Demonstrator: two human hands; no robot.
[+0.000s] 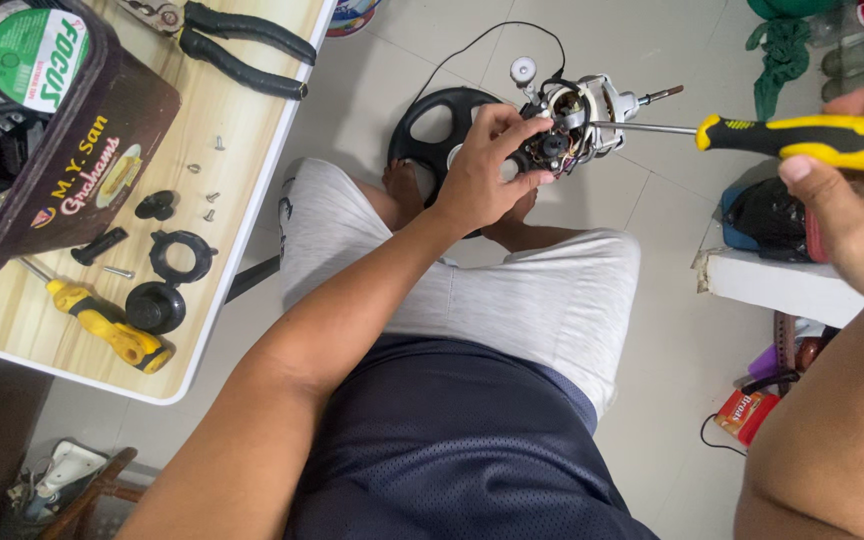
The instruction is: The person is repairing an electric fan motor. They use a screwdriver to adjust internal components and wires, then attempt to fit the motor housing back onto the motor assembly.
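Right, straight down the view we go, hands first.

Left hand: my left hand is out in front over my knees, fingers curled and clamped on the fan motor, thumb pressed against its dark lower side.

Fan motor: held up above the floor, tilted, white housing and copper windings showing, its bare shaft pointing off to the right; a small white knob stands on top, and a thin black cord loops away from it across the tiles.

Right hand: my right hand is closed around the yellow-and-black handle of the screwdriver, thumb laid along the handle's underside.

Screwdriver: lying almost level, its long steel shaft running left, tip in at the motor just beside my left fingertips.

Below the motor: a black round fan base with cut-outs sits on the floor, partly hidden by my hand and my feet.

Table: a wood-pattern table stands on my left, well apart from both hands.

On the table: a second yellow screwdriver near the front edge, a black knob touching it, a black ring just behind, several loose screws, black-handled pliers at the far end, and a brown box stuffed with odds and ends.

Lap: I'm seated, light grey shorts and a dark mesh shirt.
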